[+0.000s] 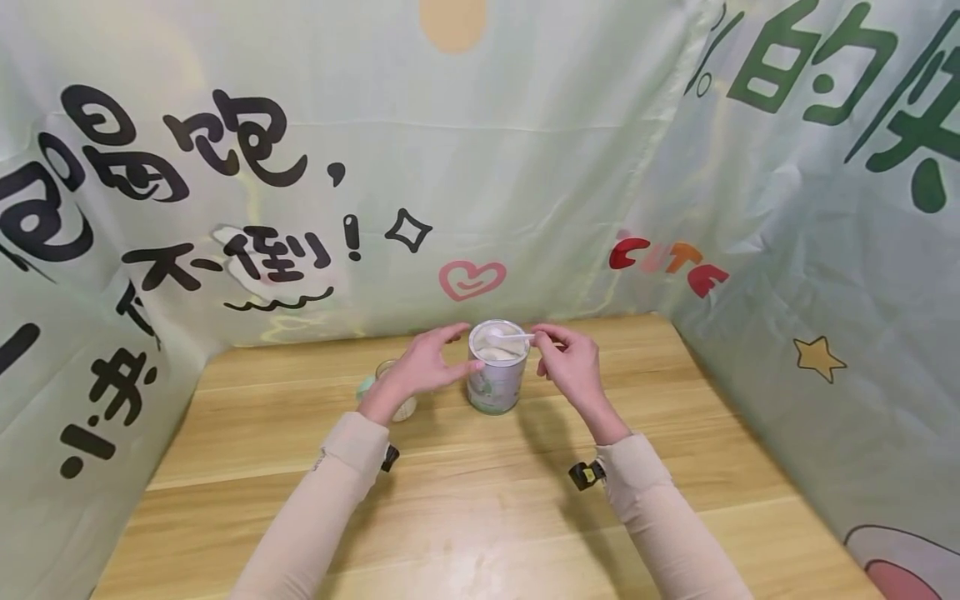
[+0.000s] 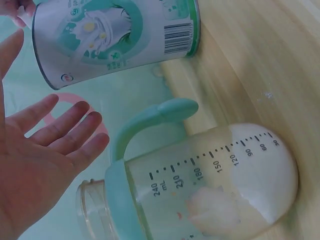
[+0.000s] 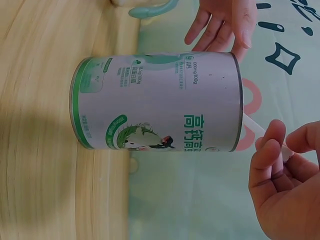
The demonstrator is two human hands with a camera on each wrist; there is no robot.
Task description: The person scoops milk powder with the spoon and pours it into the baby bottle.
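Observation:
A white and green milk powder can (image 1: 495, 388) stands upright and uncovered on the table, pale powder (image 1: 495, 353) inside it. My right hand (image 1: 572, 360) pinches the handle of a white scoop (image 1: 516, 337) between thumb and fingers, the scoop's bowl inside the can's mouth. Beside the can on the left is my left hand (image 1: 426, 363), its fingers spread and holding nothing, the thumb right at the rim. Below that hand, in the left wrist view, a clear baby bottle (image 2: 210, 180) with a mint handle (image 2: 150, 117) stands uncapped, white powder at its bottom.
The wooden table (image 1: 480, 517) ends at a printed cloth (image 1: 525, 167) that hangs behind and along both sides. A small patch of spilled powder (image 2: 268, 94) lies on the wood near the bottle. In the head view, my left wrist partly hides the bottle.

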